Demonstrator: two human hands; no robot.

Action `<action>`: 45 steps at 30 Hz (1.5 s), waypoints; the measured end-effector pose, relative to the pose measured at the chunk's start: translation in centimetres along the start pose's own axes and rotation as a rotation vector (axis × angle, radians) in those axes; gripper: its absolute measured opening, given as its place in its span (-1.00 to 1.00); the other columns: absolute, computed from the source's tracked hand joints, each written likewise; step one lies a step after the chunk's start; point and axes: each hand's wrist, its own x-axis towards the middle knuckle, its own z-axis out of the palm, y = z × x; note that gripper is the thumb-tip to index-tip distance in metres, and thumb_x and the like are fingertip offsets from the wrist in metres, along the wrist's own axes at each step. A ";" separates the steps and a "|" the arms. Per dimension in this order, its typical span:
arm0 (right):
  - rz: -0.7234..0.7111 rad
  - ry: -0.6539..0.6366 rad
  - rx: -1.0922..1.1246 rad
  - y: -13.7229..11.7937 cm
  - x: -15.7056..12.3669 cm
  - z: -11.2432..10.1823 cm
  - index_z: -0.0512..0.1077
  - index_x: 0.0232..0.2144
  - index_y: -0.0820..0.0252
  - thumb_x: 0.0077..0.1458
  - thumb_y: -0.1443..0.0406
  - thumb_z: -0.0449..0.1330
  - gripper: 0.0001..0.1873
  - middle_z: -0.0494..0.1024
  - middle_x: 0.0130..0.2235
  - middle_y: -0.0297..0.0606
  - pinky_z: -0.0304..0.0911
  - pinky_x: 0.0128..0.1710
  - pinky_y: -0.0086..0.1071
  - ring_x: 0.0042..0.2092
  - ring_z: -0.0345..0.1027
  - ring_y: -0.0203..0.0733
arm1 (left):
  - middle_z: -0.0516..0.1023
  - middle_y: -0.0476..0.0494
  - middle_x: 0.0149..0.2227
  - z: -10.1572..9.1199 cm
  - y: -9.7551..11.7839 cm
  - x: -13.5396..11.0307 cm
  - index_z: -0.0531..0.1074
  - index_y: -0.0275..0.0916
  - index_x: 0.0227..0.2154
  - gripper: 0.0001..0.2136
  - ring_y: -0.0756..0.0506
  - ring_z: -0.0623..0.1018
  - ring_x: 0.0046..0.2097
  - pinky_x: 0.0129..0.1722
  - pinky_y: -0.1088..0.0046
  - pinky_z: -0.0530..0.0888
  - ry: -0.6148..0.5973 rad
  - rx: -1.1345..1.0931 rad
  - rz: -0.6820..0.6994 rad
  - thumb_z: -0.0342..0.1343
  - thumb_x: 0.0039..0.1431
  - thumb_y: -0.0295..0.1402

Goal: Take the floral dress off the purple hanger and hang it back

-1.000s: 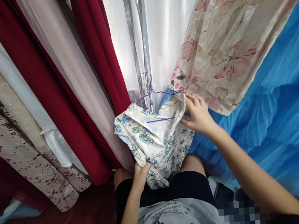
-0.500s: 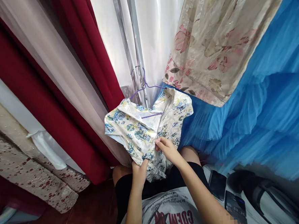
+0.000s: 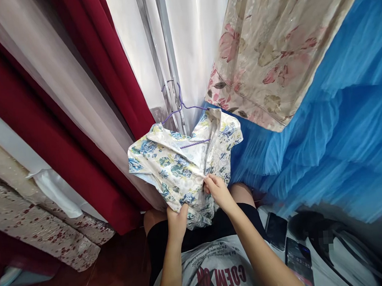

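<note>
Head view: left fingers (image 3: 184, 209), right fingers (image 3: 209, 180) closed, pinching floral blouse (image 3: 182, 167).

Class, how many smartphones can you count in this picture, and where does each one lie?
2. One smartphone lies at lower right, beside the black shorts; the second smartphone lies lower and slightly farther right. Others may be hidden.

At far centre, we are seeing a white hanging cloth (image 3: 198, 43) catching the brightest light. To its left, dark red drapes (image 3: 108, 57) and a pale cloth (image 3: 61, 82) are hanging in long folds; to its right, a beige floral panel (image 3: 267, 69) is overlapping blue ruffled fabric (image 3: 320, 148). At near left, we are observing a reddish-brown tiled floor (image 3: 111, 268) lying in dimmer light, its joints showing faintly.
</note>
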 end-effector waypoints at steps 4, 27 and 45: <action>-0.011 -0.007 -0.013 -0.8 -0.7 -0.6 0.34 -0.49 0.14 0.18 0.12 0.20 -0.71 0.33 -0.63 -0.44 -0.02 -0.52 -0.41 -0.58 0.08 -0.33 | 0.53 -0.30 0.07 -1.0 -0.8 0.7 0.40 -0.23 0.10 -0.47 -0.28 0.52 0.14 0.10 0.20 0.48 0.342 0.063 0.241 0.27 0.01 -0.36; -0.024 0.011 0.130 -8.2 5.2 -0.6 0.37 -0.65 0.20 -0.02 0.10 0.34 -0.62 0.26 -0.72 -0.46 -0.16 -0.65 -0.45 -0.67 -0.03 -0.44 | 0.60 -0.14 -0.37 6.4 7.6 3.0 0.46 -0.22 -0.40 -0.93 -0.20 0.61 -0.28 -0.24 0.33 0.41 -0.519 1.084 0.638 0.12 0.19 -0.43; -0.265 0.039 0.117 -14.4 9.7 0.6 0.41 -0.48 0.17 0.06 0.13 0.30 -0.74 0.27 -0.70 -0.48 -0.15 -0.63 -0.45 -0.66 0.00 -0.41 | 0.55 -0.07 -0.39 5.2 15.5 10.0 0.42 -0.16 0.13 -0.70 -0.09 0.51 -0.41 -0.35 0.41 0.39 -0.259 0.523 0.784 -0.07 0.45 -0.27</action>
